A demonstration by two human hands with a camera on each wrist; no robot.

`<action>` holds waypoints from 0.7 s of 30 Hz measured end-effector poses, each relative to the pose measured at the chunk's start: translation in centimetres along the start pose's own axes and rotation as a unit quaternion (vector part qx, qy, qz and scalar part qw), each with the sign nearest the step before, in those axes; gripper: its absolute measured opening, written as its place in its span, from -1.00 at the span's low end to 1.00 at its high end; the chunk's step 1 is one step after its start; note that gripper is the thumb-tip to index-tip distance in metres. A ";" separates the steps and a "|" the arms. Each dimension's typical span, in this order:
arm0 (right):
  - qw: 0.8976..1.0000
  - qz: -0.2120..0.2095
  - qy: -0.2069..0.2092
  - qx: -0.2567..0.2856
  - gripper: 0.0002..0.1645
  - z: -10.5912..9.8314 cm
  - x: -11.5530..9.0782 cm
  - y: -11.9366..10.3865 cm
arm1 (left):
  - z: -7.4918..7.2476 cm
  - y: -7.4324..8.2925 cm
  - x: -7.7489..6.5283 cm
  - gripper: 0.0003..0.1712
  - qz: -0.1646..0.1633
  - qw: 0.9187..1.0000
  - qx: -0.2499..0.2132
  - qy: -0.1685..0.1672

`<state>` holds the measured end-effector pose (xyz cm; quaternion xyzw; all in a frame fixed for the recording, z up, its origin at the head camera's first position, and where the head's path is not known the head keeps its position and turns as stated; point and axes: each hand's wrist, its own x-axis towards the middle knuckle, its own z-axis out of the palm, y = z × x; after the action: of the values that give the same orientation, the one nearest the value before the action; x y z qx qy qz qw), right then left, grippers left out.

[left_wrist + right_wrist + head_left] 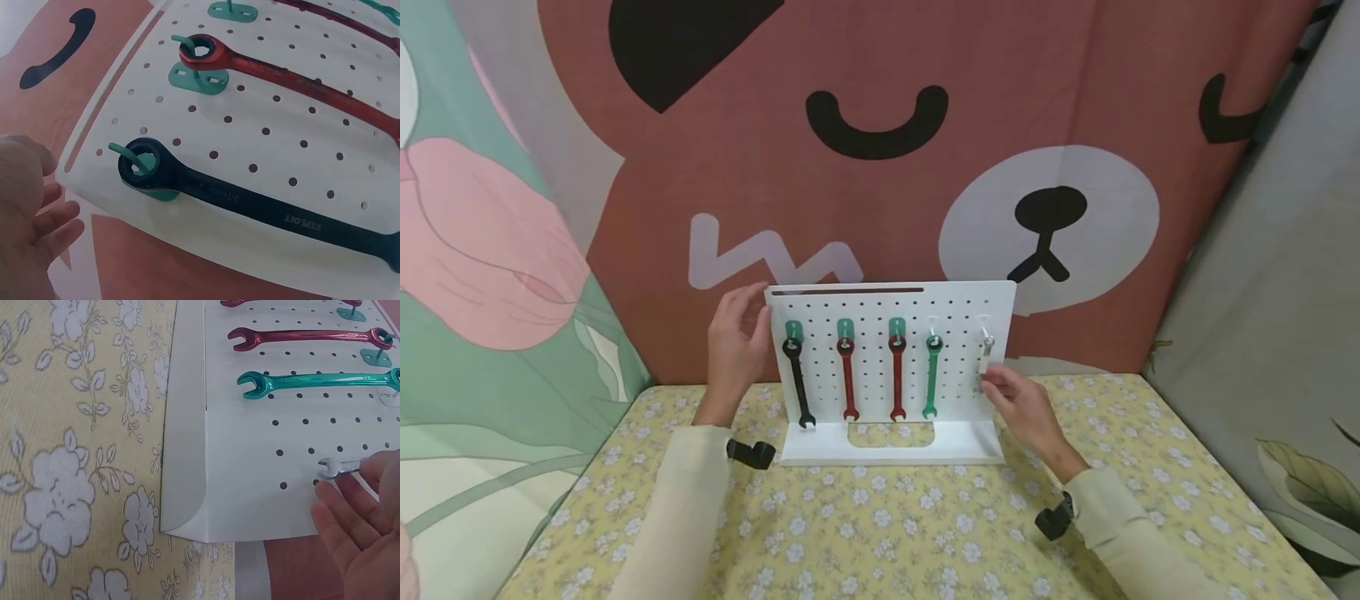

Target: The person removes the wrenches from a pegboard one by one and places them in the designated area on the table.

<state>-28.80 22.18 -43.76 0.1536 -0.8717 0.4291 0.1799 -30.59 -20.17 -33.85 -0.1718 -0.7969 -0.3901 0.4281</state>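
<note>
A white pegboard (pixel 880 383) stands on its base. Against its upper left corner my left hand (pixel 735 342) holds the edge with bent fingers; part of the grip is hidden in the left wrist view. Near the board's right side, my right hand (pixel 1021 408) pinches a small silver wrench (pixel 340 467). That wrench's upper end is at a hook in the head view. Hanging upright from hooks are a black wrench (pixel 800 387), two red wrenches (pixel 849 383) and a green wrench (pixel 932 379).
The board rests on a table with a yellow floral cloth (pixel 865 533). Directly behind hangs a brown curtain (pixel 880 217) printed with a bear's face. A grey curtain (pixel 1262 333) borders the right side. A green printed curtain (pixel 490 375) borders the left.
</note>
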 end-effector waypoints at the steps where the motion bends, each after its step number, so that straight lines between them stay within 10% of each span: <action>1: 1.000 0.003 -0.001 0.001 -0.71 0.0 0.0 0.0 | 0.1 0.0 0.2 -0.60 -0.002 1.000 -0.003 -0.002; 21: 1.000 0.021 -0.003 0.021 -0.75 0.3 -0.1 0.0 | 0.4 -1.3 1.6 -0.73 -0.072 0.995 -0.050 -0.043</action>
<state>-28.76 21.99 -43.97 0.1406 -0.8660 0.4508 0.1646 -32.57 -20.79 -33.29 -0.1516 -0.8043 -0.4514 0.3555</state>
